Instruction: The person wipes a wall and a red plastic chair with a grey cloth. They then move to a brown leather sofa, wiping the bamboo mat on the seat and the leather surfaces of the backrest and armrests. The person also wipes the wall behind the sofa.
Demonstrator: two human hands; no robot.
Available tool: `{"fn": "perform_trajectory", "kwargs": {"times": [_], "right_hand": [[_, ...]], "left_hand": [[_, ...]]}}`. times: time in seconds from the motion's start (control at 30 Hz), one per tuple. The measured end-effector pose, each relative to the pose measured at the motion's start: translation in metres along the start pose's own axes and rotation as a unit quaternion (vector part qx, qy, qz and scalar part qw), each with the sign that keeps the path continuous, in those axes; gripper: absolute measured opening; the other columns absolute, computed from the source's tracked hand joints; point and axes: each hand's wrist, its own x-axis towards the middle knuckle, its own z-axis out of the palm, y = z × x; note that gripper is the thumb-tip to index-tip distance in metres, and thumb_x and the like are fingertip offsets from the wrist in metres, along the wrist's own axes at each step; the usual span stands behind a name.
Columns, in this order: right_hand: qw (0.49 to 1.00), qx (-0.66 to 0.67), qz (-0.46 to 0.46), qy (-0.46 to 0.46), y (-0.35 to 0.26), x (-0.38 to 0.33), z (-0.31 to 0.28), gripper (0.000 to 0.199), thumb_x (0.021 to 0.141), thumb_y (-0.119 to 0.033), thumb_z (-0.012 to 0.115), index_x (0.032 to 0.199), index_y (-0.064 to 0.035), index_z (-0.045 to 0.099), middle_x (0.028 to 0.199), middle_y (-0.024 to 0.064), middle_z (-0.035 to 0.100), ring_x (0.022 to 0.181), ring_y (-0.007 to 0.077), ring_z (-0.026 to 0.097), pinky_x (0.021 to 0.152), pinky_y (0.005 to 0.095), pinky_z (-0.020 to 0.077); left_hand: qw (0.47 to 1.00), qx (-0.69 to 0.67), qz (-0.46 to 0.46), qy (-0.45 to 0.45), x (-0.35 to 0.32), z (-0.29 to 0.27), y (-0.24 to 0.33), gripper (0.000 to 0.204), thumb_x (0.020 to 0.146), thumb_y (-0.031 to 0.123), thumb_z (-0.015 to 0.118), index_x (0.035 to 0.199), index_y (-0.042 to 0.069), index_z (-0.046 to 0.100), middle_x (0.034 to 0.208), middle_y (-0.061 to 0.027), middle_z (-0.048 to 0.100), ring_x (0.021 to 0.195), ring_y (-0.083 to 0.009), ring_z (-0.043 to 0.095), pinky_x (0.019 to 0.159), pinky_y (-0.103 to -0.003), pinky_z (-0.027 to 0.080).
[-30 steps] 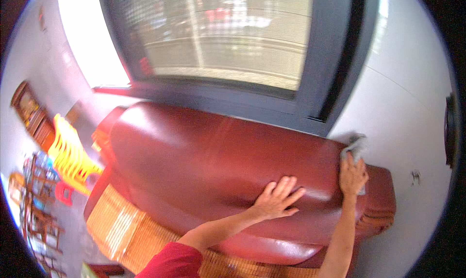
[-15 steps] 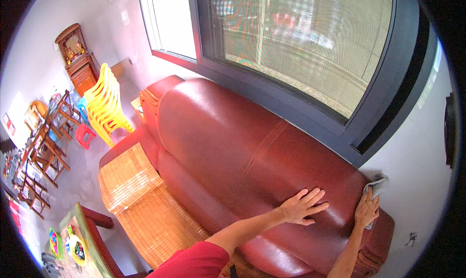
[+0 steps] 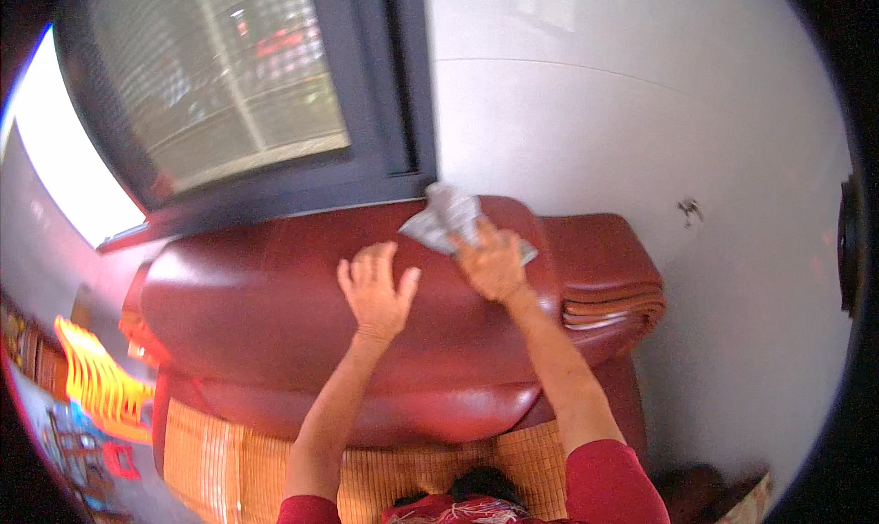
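On top of the red leather sofa's backrest point(image 3: 275, 295), just under the dark window frame point(image 3: 366, 172), the right hand point(image 3: 493, 260) presses a crumpled grey cloth point(image 3: 449, 217) flat, fingers laid over its near edge. Beside it the left hand point(image 3: 375, 291) rests palm-down on the leather, fingers spread apart, holding nothing.

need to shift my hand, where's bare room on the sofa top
Free: the sofa back from the left hand out to its left end. Crowded: the top right, where the right hand presses the cloth near the window frame and armrest.
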Motion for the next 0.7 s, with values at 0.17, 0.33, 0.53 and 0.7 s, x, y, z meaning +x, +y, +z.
{"fn": "perform_trajectory", "kwargs": {"times": [0.17,0.33,0.53,0.7], "right_hand": [[0.991,0.107,0.070,0.048,-0.016,-0.081,-0.033,0.038,0.085,-0.026,0.058,0.121,-0.0162,0.058,0.120,0.0208,0.053,0.121,0.0322,0.044,0.094,0.0507,0.0344],[0.951,0.050,0.304,-0.008,0.074,-0.134,-0.008,0.034,0.084,-0.024,0.056,0.114,-0.0109,0.063,0.120,0.0214,0.050,0.119,0.0369,0.043,0.093,0.0479,0.0342],[0.979,0.130,0.149,-0.045,0.143,-0.116,0.037,0.029,0.083,-0.024,0.055,0.107,-0.0119,0.067,0.132,0.0229,0.042,0.129,0.0363,0.034,0.091,0.0489,0.0352],[0.948,0.043,0.234,-0.211,0.200,-0.105,0.078,0.041,0.088,-0.035,0.045,0.123,-0.0165,0.057,0.136,0.0208,0.040,0.126,0.0356,0.038,0.092,0.0561,0.0342]], "left_hand": [[0.988,0.043,-0.027,-0.144,0.027,0.036,0.004,0.067,0.086,0.055,0.050,0.137,0.013,0.036,0.134,-0.0160,0.040,0.128,-0.0316,0.035,0.106,-0.055,0.021],[0.956,0.127,-0.002,-0.265,0.020,0.045,0.010,0.074,0.083,0.065,0.046,0.141,0.021,0.033,0.145,-0.0175,0.028,0.136,-0.0343,0.023,0.108,-0.057,0.017],[0.958,0.147,0.027,-0.246,0.021,0.049,0.011,0.071,0.082,0.057,0.056,0.139,0.020,0.034,0.142,-0.0161,0.031,0.133,-0.0337,0.027,0.105,-0.056,0.021],[0.953,0.161,0.014,-0.256,0.028,0.047,0.018,0.071,0.080,0.050,0.060,0.139,0.020,0.034,0.142,-0.0151,0.031,0.133,-0.0333,0.026,0.106,-0.056,0.020]]}}
